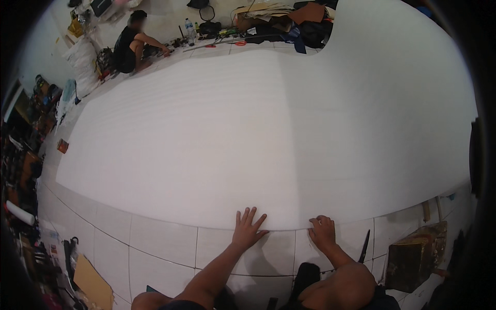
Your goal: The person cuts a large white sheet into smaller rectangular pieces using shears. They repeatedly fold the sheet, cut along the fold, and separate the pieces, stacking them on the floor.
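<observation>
White, thin, foam-like sheet (181, 144) covers most of the white tiled floor (165, 245); from my remote feed I get its near edge just in front of the person's knees, its left end towards the floor's left side, its right part seeming to curve upward. Left hand (249, 228): palm down on that near edge, fingers spread wide, gripping nothing; I'd guess the spread is there to press the edge flat over more area. Right hand (322, 231): a little further right on the same edge, fingers bent and bunched; can't tell from here whether it pinches the sheet or just rests, though the pair set apart probably steadies the stretch between. Long, thin, dark tool (366, 245) beside the right forearm, off the sheet, presumably for easy reach. Worn brown box-shaped block (416, 256) near the sheet's near right edge, tan flat board (93, 281) at the floor's near left, both outside the sheet, likely so it can lie unobstructed. Co-worker in dark clothes (129, 49) squats beyond the sheet's far left edge, arm reaching to the floor. Red-handled scissors (240, 43) lie past the far edge.
</observation>
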A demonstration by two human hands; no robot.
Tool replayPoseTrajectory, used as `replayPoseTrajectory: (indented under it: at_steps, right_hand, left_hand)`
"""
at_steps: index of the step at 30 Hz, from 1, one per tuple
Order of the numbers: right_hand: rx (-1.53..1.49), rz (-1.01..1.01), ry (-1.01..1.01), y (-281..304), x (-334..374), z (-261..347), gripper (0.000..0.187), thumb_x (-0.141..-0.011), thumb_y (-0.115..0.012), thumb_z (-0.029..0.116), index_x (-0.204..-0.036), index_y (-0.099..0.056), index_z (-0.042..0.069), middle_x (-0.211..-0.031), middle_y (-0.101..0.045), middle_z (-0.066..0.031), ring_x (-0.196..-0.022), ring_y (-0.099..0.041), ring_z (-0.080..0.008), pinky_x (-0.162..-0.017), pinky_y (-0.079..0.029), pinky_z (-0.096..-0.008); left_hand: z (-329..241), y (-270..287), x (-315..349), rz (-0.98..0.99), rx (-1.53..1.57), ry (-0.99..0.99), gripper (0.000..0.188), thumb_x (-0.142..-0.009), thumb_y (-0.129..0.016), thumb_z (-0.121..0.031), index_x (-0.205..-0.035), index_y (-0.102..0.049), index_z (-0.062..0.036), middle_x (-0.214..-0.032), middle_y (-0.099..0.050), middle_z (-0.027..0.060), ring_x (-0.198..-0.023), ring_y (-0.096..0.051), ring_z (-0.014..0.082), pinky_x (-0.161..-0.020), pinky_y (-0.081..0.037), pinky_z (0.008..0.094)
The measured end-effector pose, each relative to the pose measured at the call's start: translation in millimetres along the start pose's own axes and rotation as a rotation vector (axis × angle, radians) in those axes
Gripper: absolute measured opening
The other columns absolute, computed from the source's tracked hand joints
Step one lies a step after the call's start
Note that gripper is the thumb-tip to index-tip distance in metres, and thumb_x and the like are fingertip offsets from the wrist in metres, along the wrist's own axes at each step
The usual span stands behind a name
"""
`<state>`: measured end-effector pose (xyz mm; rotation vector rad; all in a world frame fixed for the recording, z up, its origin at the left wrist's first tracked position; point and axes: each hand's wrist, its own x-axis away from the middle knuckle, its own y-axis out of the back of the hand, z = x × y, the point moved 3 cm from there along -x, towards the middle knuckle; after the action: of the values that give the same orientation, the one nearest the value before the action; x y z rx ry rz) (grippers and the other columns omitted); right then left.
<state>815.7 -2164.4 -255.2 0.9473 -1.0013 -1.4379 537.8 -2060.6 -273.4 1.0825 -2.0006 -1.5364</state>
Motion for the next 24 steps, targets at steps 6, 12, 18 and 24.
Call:
replayPoseTrajectory:
  at_steps: [6,12,18,24]
  right_hand:
    - [-0.183,0.156,-0.405,-15,28,-4,0.024,-0.085,-0.068,0.03,-0.091,-0.062,0.008,-0.075,-0.065,-0.0104,-0.073,-0.065,-0.031,-0.066,-0.048,-0.0449]
    - [-0.369,0.101,-0.498,-38,36,9,0.045,-0.088,-0.064,0.036,-0.119,-0.053,0.005,-0.07,-0.064,-0.0107,-0.069,-0.065,-0.0319,-0.065,-0.05,-0.0444]
    - [-0.552,-0.009,-0.574,-49,51,11,0.062,-0.089,-0.063,0.033,-0.135,-0.042,-0.003,-0.079,-0.068,-0.0144,-0.075,-0.067,-0.0321,-0.07,-0.051,-0.0426]
    - [-0.607,0.095,-0.548,-56,35,22,0.053,-0.089,-0.063,0.035,-0.127,-0.051,0.0,-0.082,-0.069,-0.0157,-0.078,-0.067,-0.0332,-0.072,-0.052,-0.042]
  left_hand:
    - [-7,9,-2,0.004,0.051,0.012,0.061,-0.083,-0.068,-0.047,-0.136,-0.052,-0.0192,-0.145,-0.037,0.0214,-0.136,-0.033,0.0424,-0.11,-0.02,0.0639]
    - [37,34,-2,-0.488,0.14,0.428,0.045,-0.085,-0.067,-0.026,-0.12,-0.056,-0.001,-0.124,-0.056,0.0191,-0.119,-0.049,0.0371,-0.103,-0.034,0.0513]
    - [95,58,38,-0.71,0.251,1.685,0.076,-0.082,-0.071,-0.046,-0.134,-0.041,0.0011,-0.133,-0.042,0.024,-0.116,-0.05,0.0396,-0.093,-0.047,0.0494]
    - [108,22,62,-0.649,0.939,1.733,0.095,-0.08,-0.068,-0.057,-0.145,-0.028,-0.0001,-0.14,-0.031,0.0281,-0.125,-0.044,0.0417,-0.099,-0.046,0.0504]
